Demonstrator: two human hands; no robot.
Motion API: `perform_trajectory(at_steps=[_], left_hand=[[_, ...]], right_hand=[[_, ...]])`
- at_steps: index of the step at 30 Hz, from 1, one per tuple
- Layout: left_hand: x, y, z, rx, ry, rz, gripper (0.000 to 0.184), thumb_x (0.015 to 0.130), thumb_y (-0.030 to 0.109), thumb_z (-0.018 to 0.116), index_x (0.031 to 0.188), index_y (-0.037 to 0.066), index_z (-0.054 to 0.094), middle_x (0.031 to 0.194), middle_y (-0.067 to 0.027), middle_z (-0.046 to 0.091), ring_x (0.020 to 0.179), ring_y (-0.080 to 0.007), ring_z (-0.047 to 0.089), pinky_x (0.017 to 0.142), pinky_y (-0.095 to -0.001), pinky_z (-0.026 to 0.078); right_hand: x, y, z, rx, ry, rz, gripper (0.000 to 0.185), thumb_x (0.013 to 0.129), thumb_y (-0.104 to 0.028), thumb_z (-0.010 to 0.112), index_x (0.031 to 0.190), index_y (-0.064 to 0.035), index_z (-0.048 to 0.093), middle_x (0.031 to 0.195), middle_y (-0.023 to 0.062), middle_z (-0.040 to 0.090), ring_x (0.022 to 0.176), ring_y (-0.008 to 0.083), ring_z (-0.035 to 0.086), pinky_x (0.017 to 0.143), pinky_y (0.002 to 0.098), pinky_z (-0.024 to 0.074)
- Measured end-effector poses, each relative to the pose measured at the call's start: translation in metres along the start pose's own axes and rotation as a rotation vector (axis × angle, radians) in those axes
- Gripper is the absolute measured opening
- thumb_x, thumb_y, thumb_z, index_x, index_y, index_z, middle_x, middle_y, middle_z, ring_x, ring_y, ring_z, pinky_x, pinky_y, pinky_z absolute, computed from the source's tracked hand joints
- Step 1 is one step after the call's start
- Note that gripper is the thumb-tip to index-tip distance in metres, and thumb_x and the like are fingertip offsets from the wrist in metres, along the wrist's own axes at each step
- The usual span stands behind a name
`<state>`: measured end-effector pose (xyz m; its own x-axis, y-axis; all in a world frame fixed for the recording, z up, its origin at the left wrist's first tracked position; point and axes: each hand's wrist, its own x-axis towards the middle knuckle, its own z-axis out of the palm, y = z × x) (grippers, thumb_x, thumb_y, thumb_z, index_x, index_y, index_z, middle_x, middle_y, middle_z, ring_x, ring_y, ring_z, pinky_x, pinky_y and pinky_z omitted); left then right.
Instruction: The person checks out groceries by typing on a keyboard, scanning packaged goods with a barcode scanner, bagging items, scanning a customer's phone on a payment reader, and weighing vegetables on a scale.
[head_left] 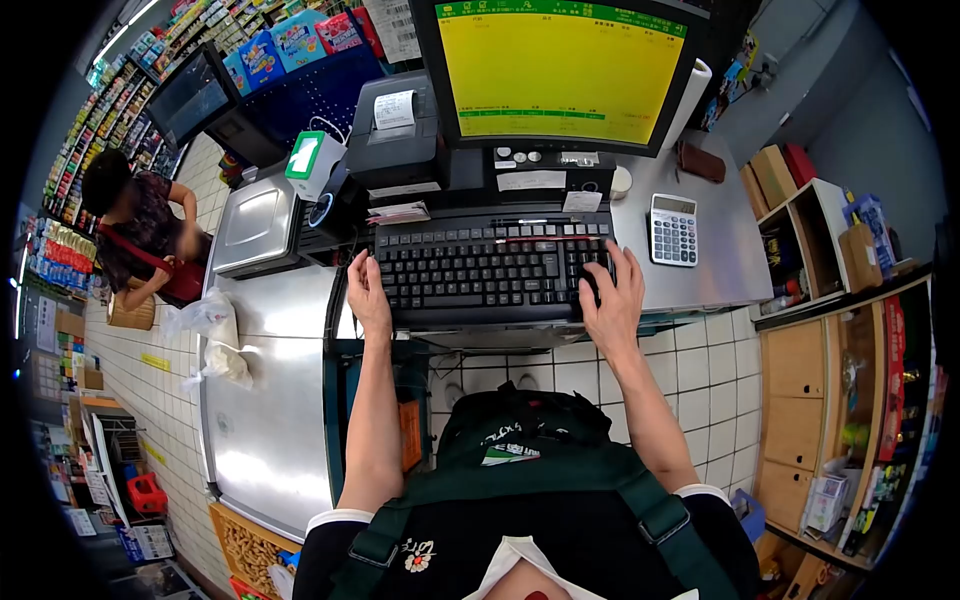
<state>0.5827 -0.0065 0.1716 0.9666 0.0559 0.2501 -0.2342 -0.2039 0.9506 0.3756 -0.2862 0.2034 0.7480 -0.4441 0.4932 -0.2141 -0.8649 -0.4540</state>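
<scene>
A black keyboard (465, 272) lies on the counter in front of me, with a thin red pen or stick (548, 239) along its top right. At the keyboard's left edge rests my left hand (371, 300), fingers loosely bent and holding nothing. My right hand (614, 305) is over the number pad, its fingers apart and reaching onto the keys. Above the keyboard stands a monitor (560, 75) with a yellow and green screen. To the right of my right hand lies a silver calculator (673, 232).
A receipt printer (396, 155) with paper stands behind the keyboard. On the left are a metal-topped scale (253, 222) and a steel counter (262, 430) with a white plastic bag (226, 358). Beyond it a person (150, 230) stands with a red bag. Wooden shelves (795, 400) are at right.
</scene>
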Motion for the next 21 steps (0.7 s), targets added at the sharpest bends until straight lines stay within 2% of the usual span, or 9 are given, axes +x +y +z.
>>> perform_trajectory(at_steps=[8, 9, 13, 14, 15, 17, 18, 19, 21], left_hand=[[0.000, 0.004, 0.001, -0.012, -0.008, 0.006, 0.039, 0.096, 0.029, 0.054, 0.119, -0.002, 0.054, 0.094, -0.0041, 0.060, 0.085, -0.0090, 0.054, 0.078, -0.0215, 0.043], [-0.001, 0.004, 0.001, -0.006, -0.010, 0.001, 0.039, 0.096, 0.029, 0.054, 0.119, -0.002, 0.054, 0.094, -0.0039, 0.060, 0.085, -0.0090, 0.054, 0.078, -0.0215, 0.044], [-0.001, 0.003, 0.000, -0.015, -0.011, -0.007, 0.038, 0.095, 0.029, 0.054, 0.119, -0.002, 0.055, 0.095, -0.0043, 0.060, 0.085, -0.0091, 0.055, 0.078, -0.0217, 0.044], [-0.002, 0.004, 0.001, -0.043, 0.005, -0.016, 0.037, 0.094, 0.029, 0.055, 0.118, 0.000, 0.055, 0.102, -0.0083, 0.060, 0.093, -0.0148, 0.055, 0.083, -0.0255, 0.044], [-0.003, 0.005, 0.002, -0.046, 0.008, -0.013, 0.037, 0.094, 0.029, 0.055, 0.118, 0.000, 0.055, 0.102, -0.0083, 0.060, 0.093, -0.0148, 0.055, 0.083, -0.0255, 0.044], [-0.007, 0.015, 0.004, 0.275, 0.095, 0.176, 0.035, 0.091, 0.026, 0.058, 0.116, 0.001, 0.056, 0.110, -0.0141, 0.058, 0.105, -0.0247, 0.052, 0.092, -0.0333, 0.040], [-0.010, 0.021, 0.006, 0.403, 0.073, 0.393, 0.033, 0.087, 0.024, 0.060, 0.113, 0.003, 0.058, 0.118, -0.0178, 0.053, 0.114, -0.0322, 0.045, 0.098, -0.0408, 0.035], [-0.020, 0.038, 0.014, 0.444, 0.051, 0.500, 0.032, 0.085, 0.022, 0.062, 0.110, 0.003, 0.058, 0.120, -0.0170, 0.052, 0.115, -0.0329, 0.044, 0.099, -0.0428, 0.033], [-0.044, 0.064, 0.035, 0.455, -0.178, 0.625, 0.034, 0.076, 0.022, 0.069, 0.105, 0.006, 0.061, 0.121, -0.0157, 0.051, 0.117, -0.0334, 0.043, 0.100, -0.0437, 0.032]], right_hand=[[-0.043, -0.013, -0.016, -0.029, -0.069, -0.096, 0.032, 0.076, -0.018, 0.065, 0.107, -0.0097, 0.064, 0.139, 0.0151, 0.040, 0.126, 0.0416, 0.035, 0.102, 0.0521, 0.0311], [-0.051, -0.012, -0.014, -0.119, -0.106, -0.076, 0.034, 0.076, -0.018, 0.065, 0.109, -0.0109, 0.063, 0.140, 0.0162, 0.039, 0.127, 0.0425, 0.033, 0.103, 0.0526, 0.0294], [-0.053, 0.005, -0.023, 0.050, 0.024, 0.047, 0.039, 0.079, -0.018, 0.064, 0.118, -0.0144, 0.061, 0.142, 0.0153, 0.036, 0.128, 0.0438, 0.032, 0.105, 0.0534, 0.0270], [-0.058, 0.009, -0.021, -0.035, 0.008, 0.105, 0.037, 0.080, -0.018, 0.063, 0.117, -0.0139, 0.062, 0.141, 0.0156, 0.038, 0.127, 0.0434, 0.033, 0.105, 0.0523, 0.0269], [-0.060, 0.012, -0.021, -0.123, -0.011, 0.161, 0.035, 0.081, -0.018, 0.063, 0.115, -0.0134, 0.062, 0.140, 0.0160, 0.039, 0.127, 0.0429, 0.034, 0.105, 0.0512, 0.0268], [-0.056, 0.013, -0.026, -0.170, -0.033, 0.121, 0.032, 0.083, -0.017, 0.062, 0.114, -0.0076, 0.061, 0.138, 0.0167, 0.040, 0.124, 0.0398, 0.038, 0.104, 0.0480, 0.0294], [-0.051, 0.012, -0.030, 0.000, -0.028, 0.151, 0.034, 0.084, -0.017, 0.061, 0.115, -0.0054, 0.059, 0.138, 0.0173, 0.040, 0.123, 0.0386, 0.039, 0.102, 0.0468, 0.0310], [-0.048, 0.009, -0.033, 0.171, -0.021, 0.186, 0.035, 0.085, -0.017, 0.061, 0.117, -0.0032, 0.056, 0.137, 0.0179, 0.039, 0.121, 0.0373, 0.041, 0.101, 0.0456, 0.0325], [-0.049, 0.003, -0.027, 0.144, -0.035, 0.178, 0.038, 0.086, -0.016, 0.060, 0.120, -0.0002, 0.052, 0.134, 0.0198, 0.040, 0.119, 0.0365, 0.043, 0.099, 0.0451, 0.0349]])
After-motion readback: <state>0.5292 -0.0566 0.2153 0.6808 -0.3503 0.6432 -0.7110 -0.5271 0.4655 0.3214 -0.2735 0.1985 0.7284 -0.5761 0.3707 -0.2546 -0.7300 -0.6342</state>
